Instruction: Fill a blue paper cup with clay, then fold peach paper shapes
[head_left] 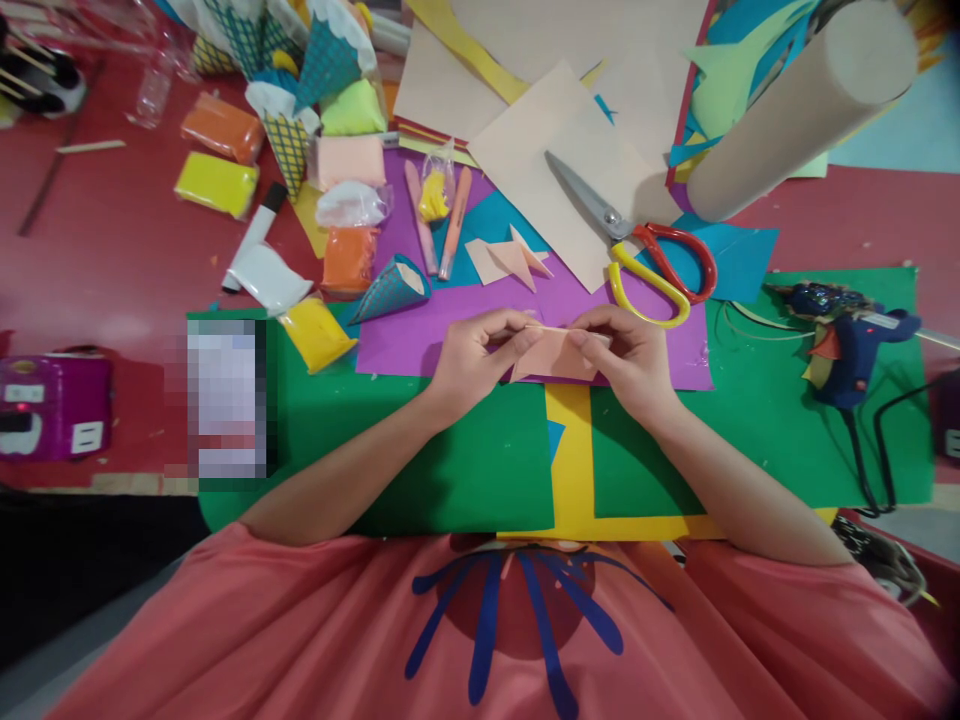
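Between my two hands is a folded piece of peach paper (pixel 556 356), held above the purple sheet (pixel 397 335). My left hand (pixel 484 350) pinches its left end between thumb and fingers. At the right end, my right hand (pixel 626 355) pinches the top edge the same way. Just beyond my hands lie some cut peach paper scraps (pixel 510 258), partly folded up. Scissors (pixel 619 225) with one red and one yellow handle rest on a larger peach sheet (pixel 517 150), their blades pointing away to the left.
Clay packets (pixel 351 258), a marker (pixel 255 235) and paper cones (pixel 334 60) lie at the left. A blurred-out rectangular object (pixel 227 400) sits on the green sheet (pixel 450 460). A glue gun (pixel 855 350) with its cord is at the right, below a leaning peach paper tube (pixel 802 110).
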